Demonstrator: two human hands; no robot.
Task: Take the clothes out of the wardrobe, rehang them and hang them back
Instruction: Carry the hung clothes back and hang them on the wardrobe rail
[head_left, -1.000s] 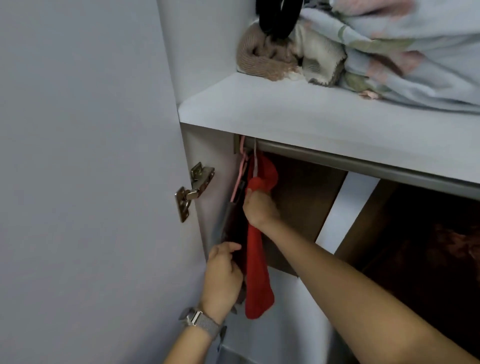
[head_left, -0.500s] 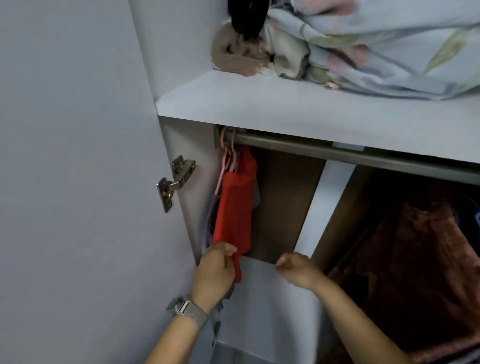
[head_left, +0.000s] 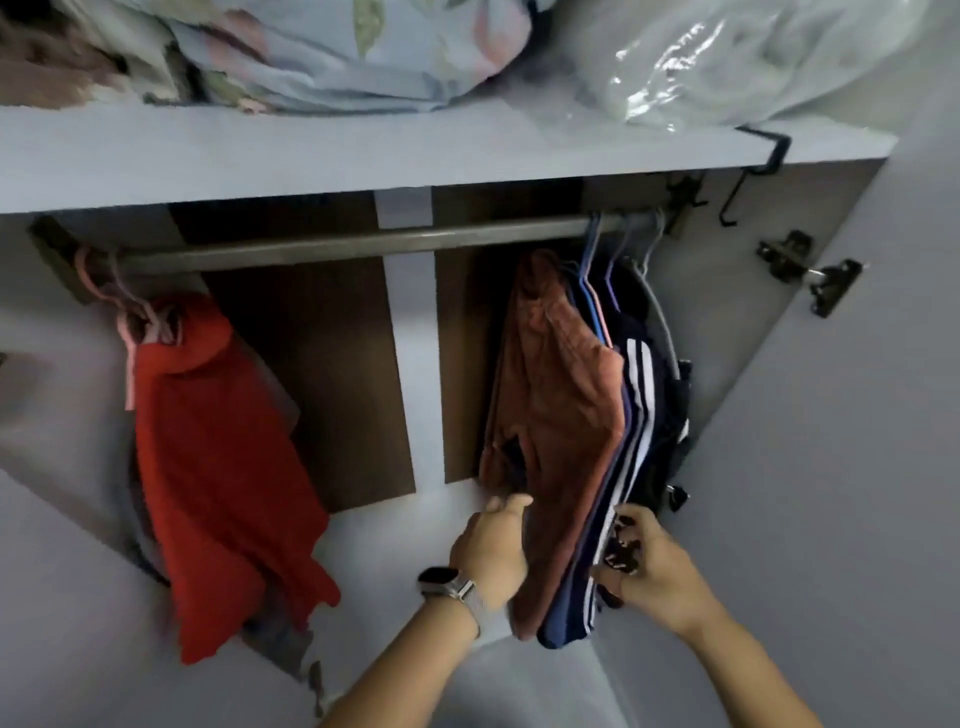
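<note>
The left hand (head_left: 491, 551), a watch (head_left: 448, 584) on its wrist, lies against the near face of the brown garment (head_left: 558, 415), fingers fairly straight and the thumb reaching up along the hem; it seems to press rather than grip. The right hand (head_left: 641, 564) sits at about four o'clock from it, fingers curled into the lower edges of the navy striped clothes (head_left: 631, 467), apparently pinching a fold, though blur hides the exact hold. Between the two hands the bunch hangs with its long axis vertical, running from the hands up toward twelve o'clock to the hangers (head_left: 605, 265) hooked on the rail (head_left: 337, 241). The left hand is nearer the brown piece, so parting it from the pack likely falls to that hand, with the lift off the rail lying straight above. At nine o'clock, well apart, the red garment (head_left: 218, 467) hangs at the rail's far left end. Above the rail runs a white shelf (head_left: 260, 156) carrying folded bedding (head_left: 322, 47) and a plastic-wrapped bundle (head_left: 727, 57). An open door with a hinge (head_left: 810, 270) stands at two o'clock.
</note>
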